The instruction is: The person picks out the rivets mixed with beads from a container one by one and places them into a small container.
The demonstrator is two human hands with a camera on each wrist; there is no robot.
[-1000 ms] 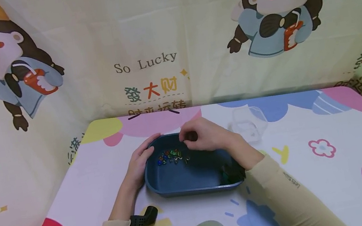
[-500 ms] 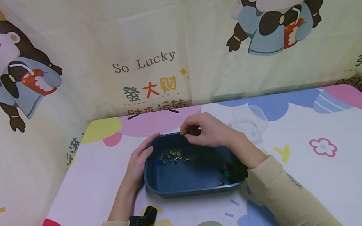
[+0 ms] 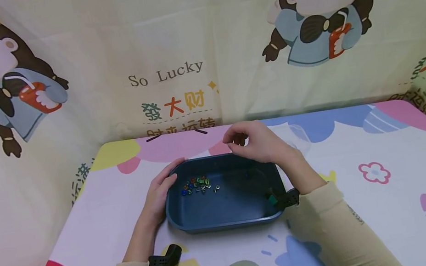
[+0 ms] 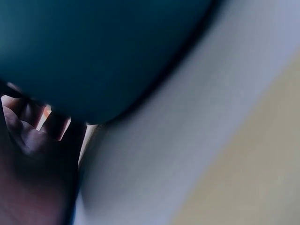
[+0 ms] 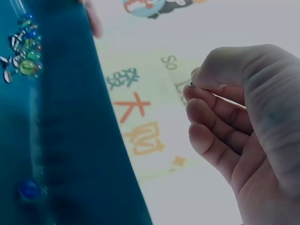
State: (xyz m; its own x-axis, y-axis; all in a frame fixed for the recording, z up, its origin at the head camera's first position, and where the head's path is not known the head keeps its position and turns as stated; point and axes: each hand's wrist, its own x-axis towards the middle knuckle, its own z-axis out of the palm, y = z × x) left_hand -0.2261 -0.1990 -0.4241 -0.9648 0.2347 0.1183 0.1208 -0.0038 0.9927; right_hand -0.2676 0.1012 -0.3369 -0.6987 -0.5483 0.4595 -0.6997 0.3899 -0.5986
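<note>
- In the right wrist view, a tiny shiny piece (image 5: 191, 84) is seen pinched between the thumb and index fingertip of the right hand (image 5: 243, 122); in the head view it can hardly be made out.
- A lone blue marble (image 5: 30, 189) is shown clearly there too, set apart in the blue tray (image 3: 226, 214) from the clustered marbles (image 5: 29, 47) and small metal pieces (image 5: 7, 76).
- By the left wrist view little is added (it is filled mostly by dark, blurred tray wall).
- The right hand is held raised over the tray's far edge, its other fingers bent.
- The tray's left end is gripped by the left hand (image 3: 160, 190), thumb laid over the rim.
- The tray is set on a table (image 3: 399, 224) printed with bright shapes, backed by cartoon-printed cloth (image 3: 163, 29); a clear plastic container (image 3: 301, 135) is partly hidden behind the right hand.
</note>
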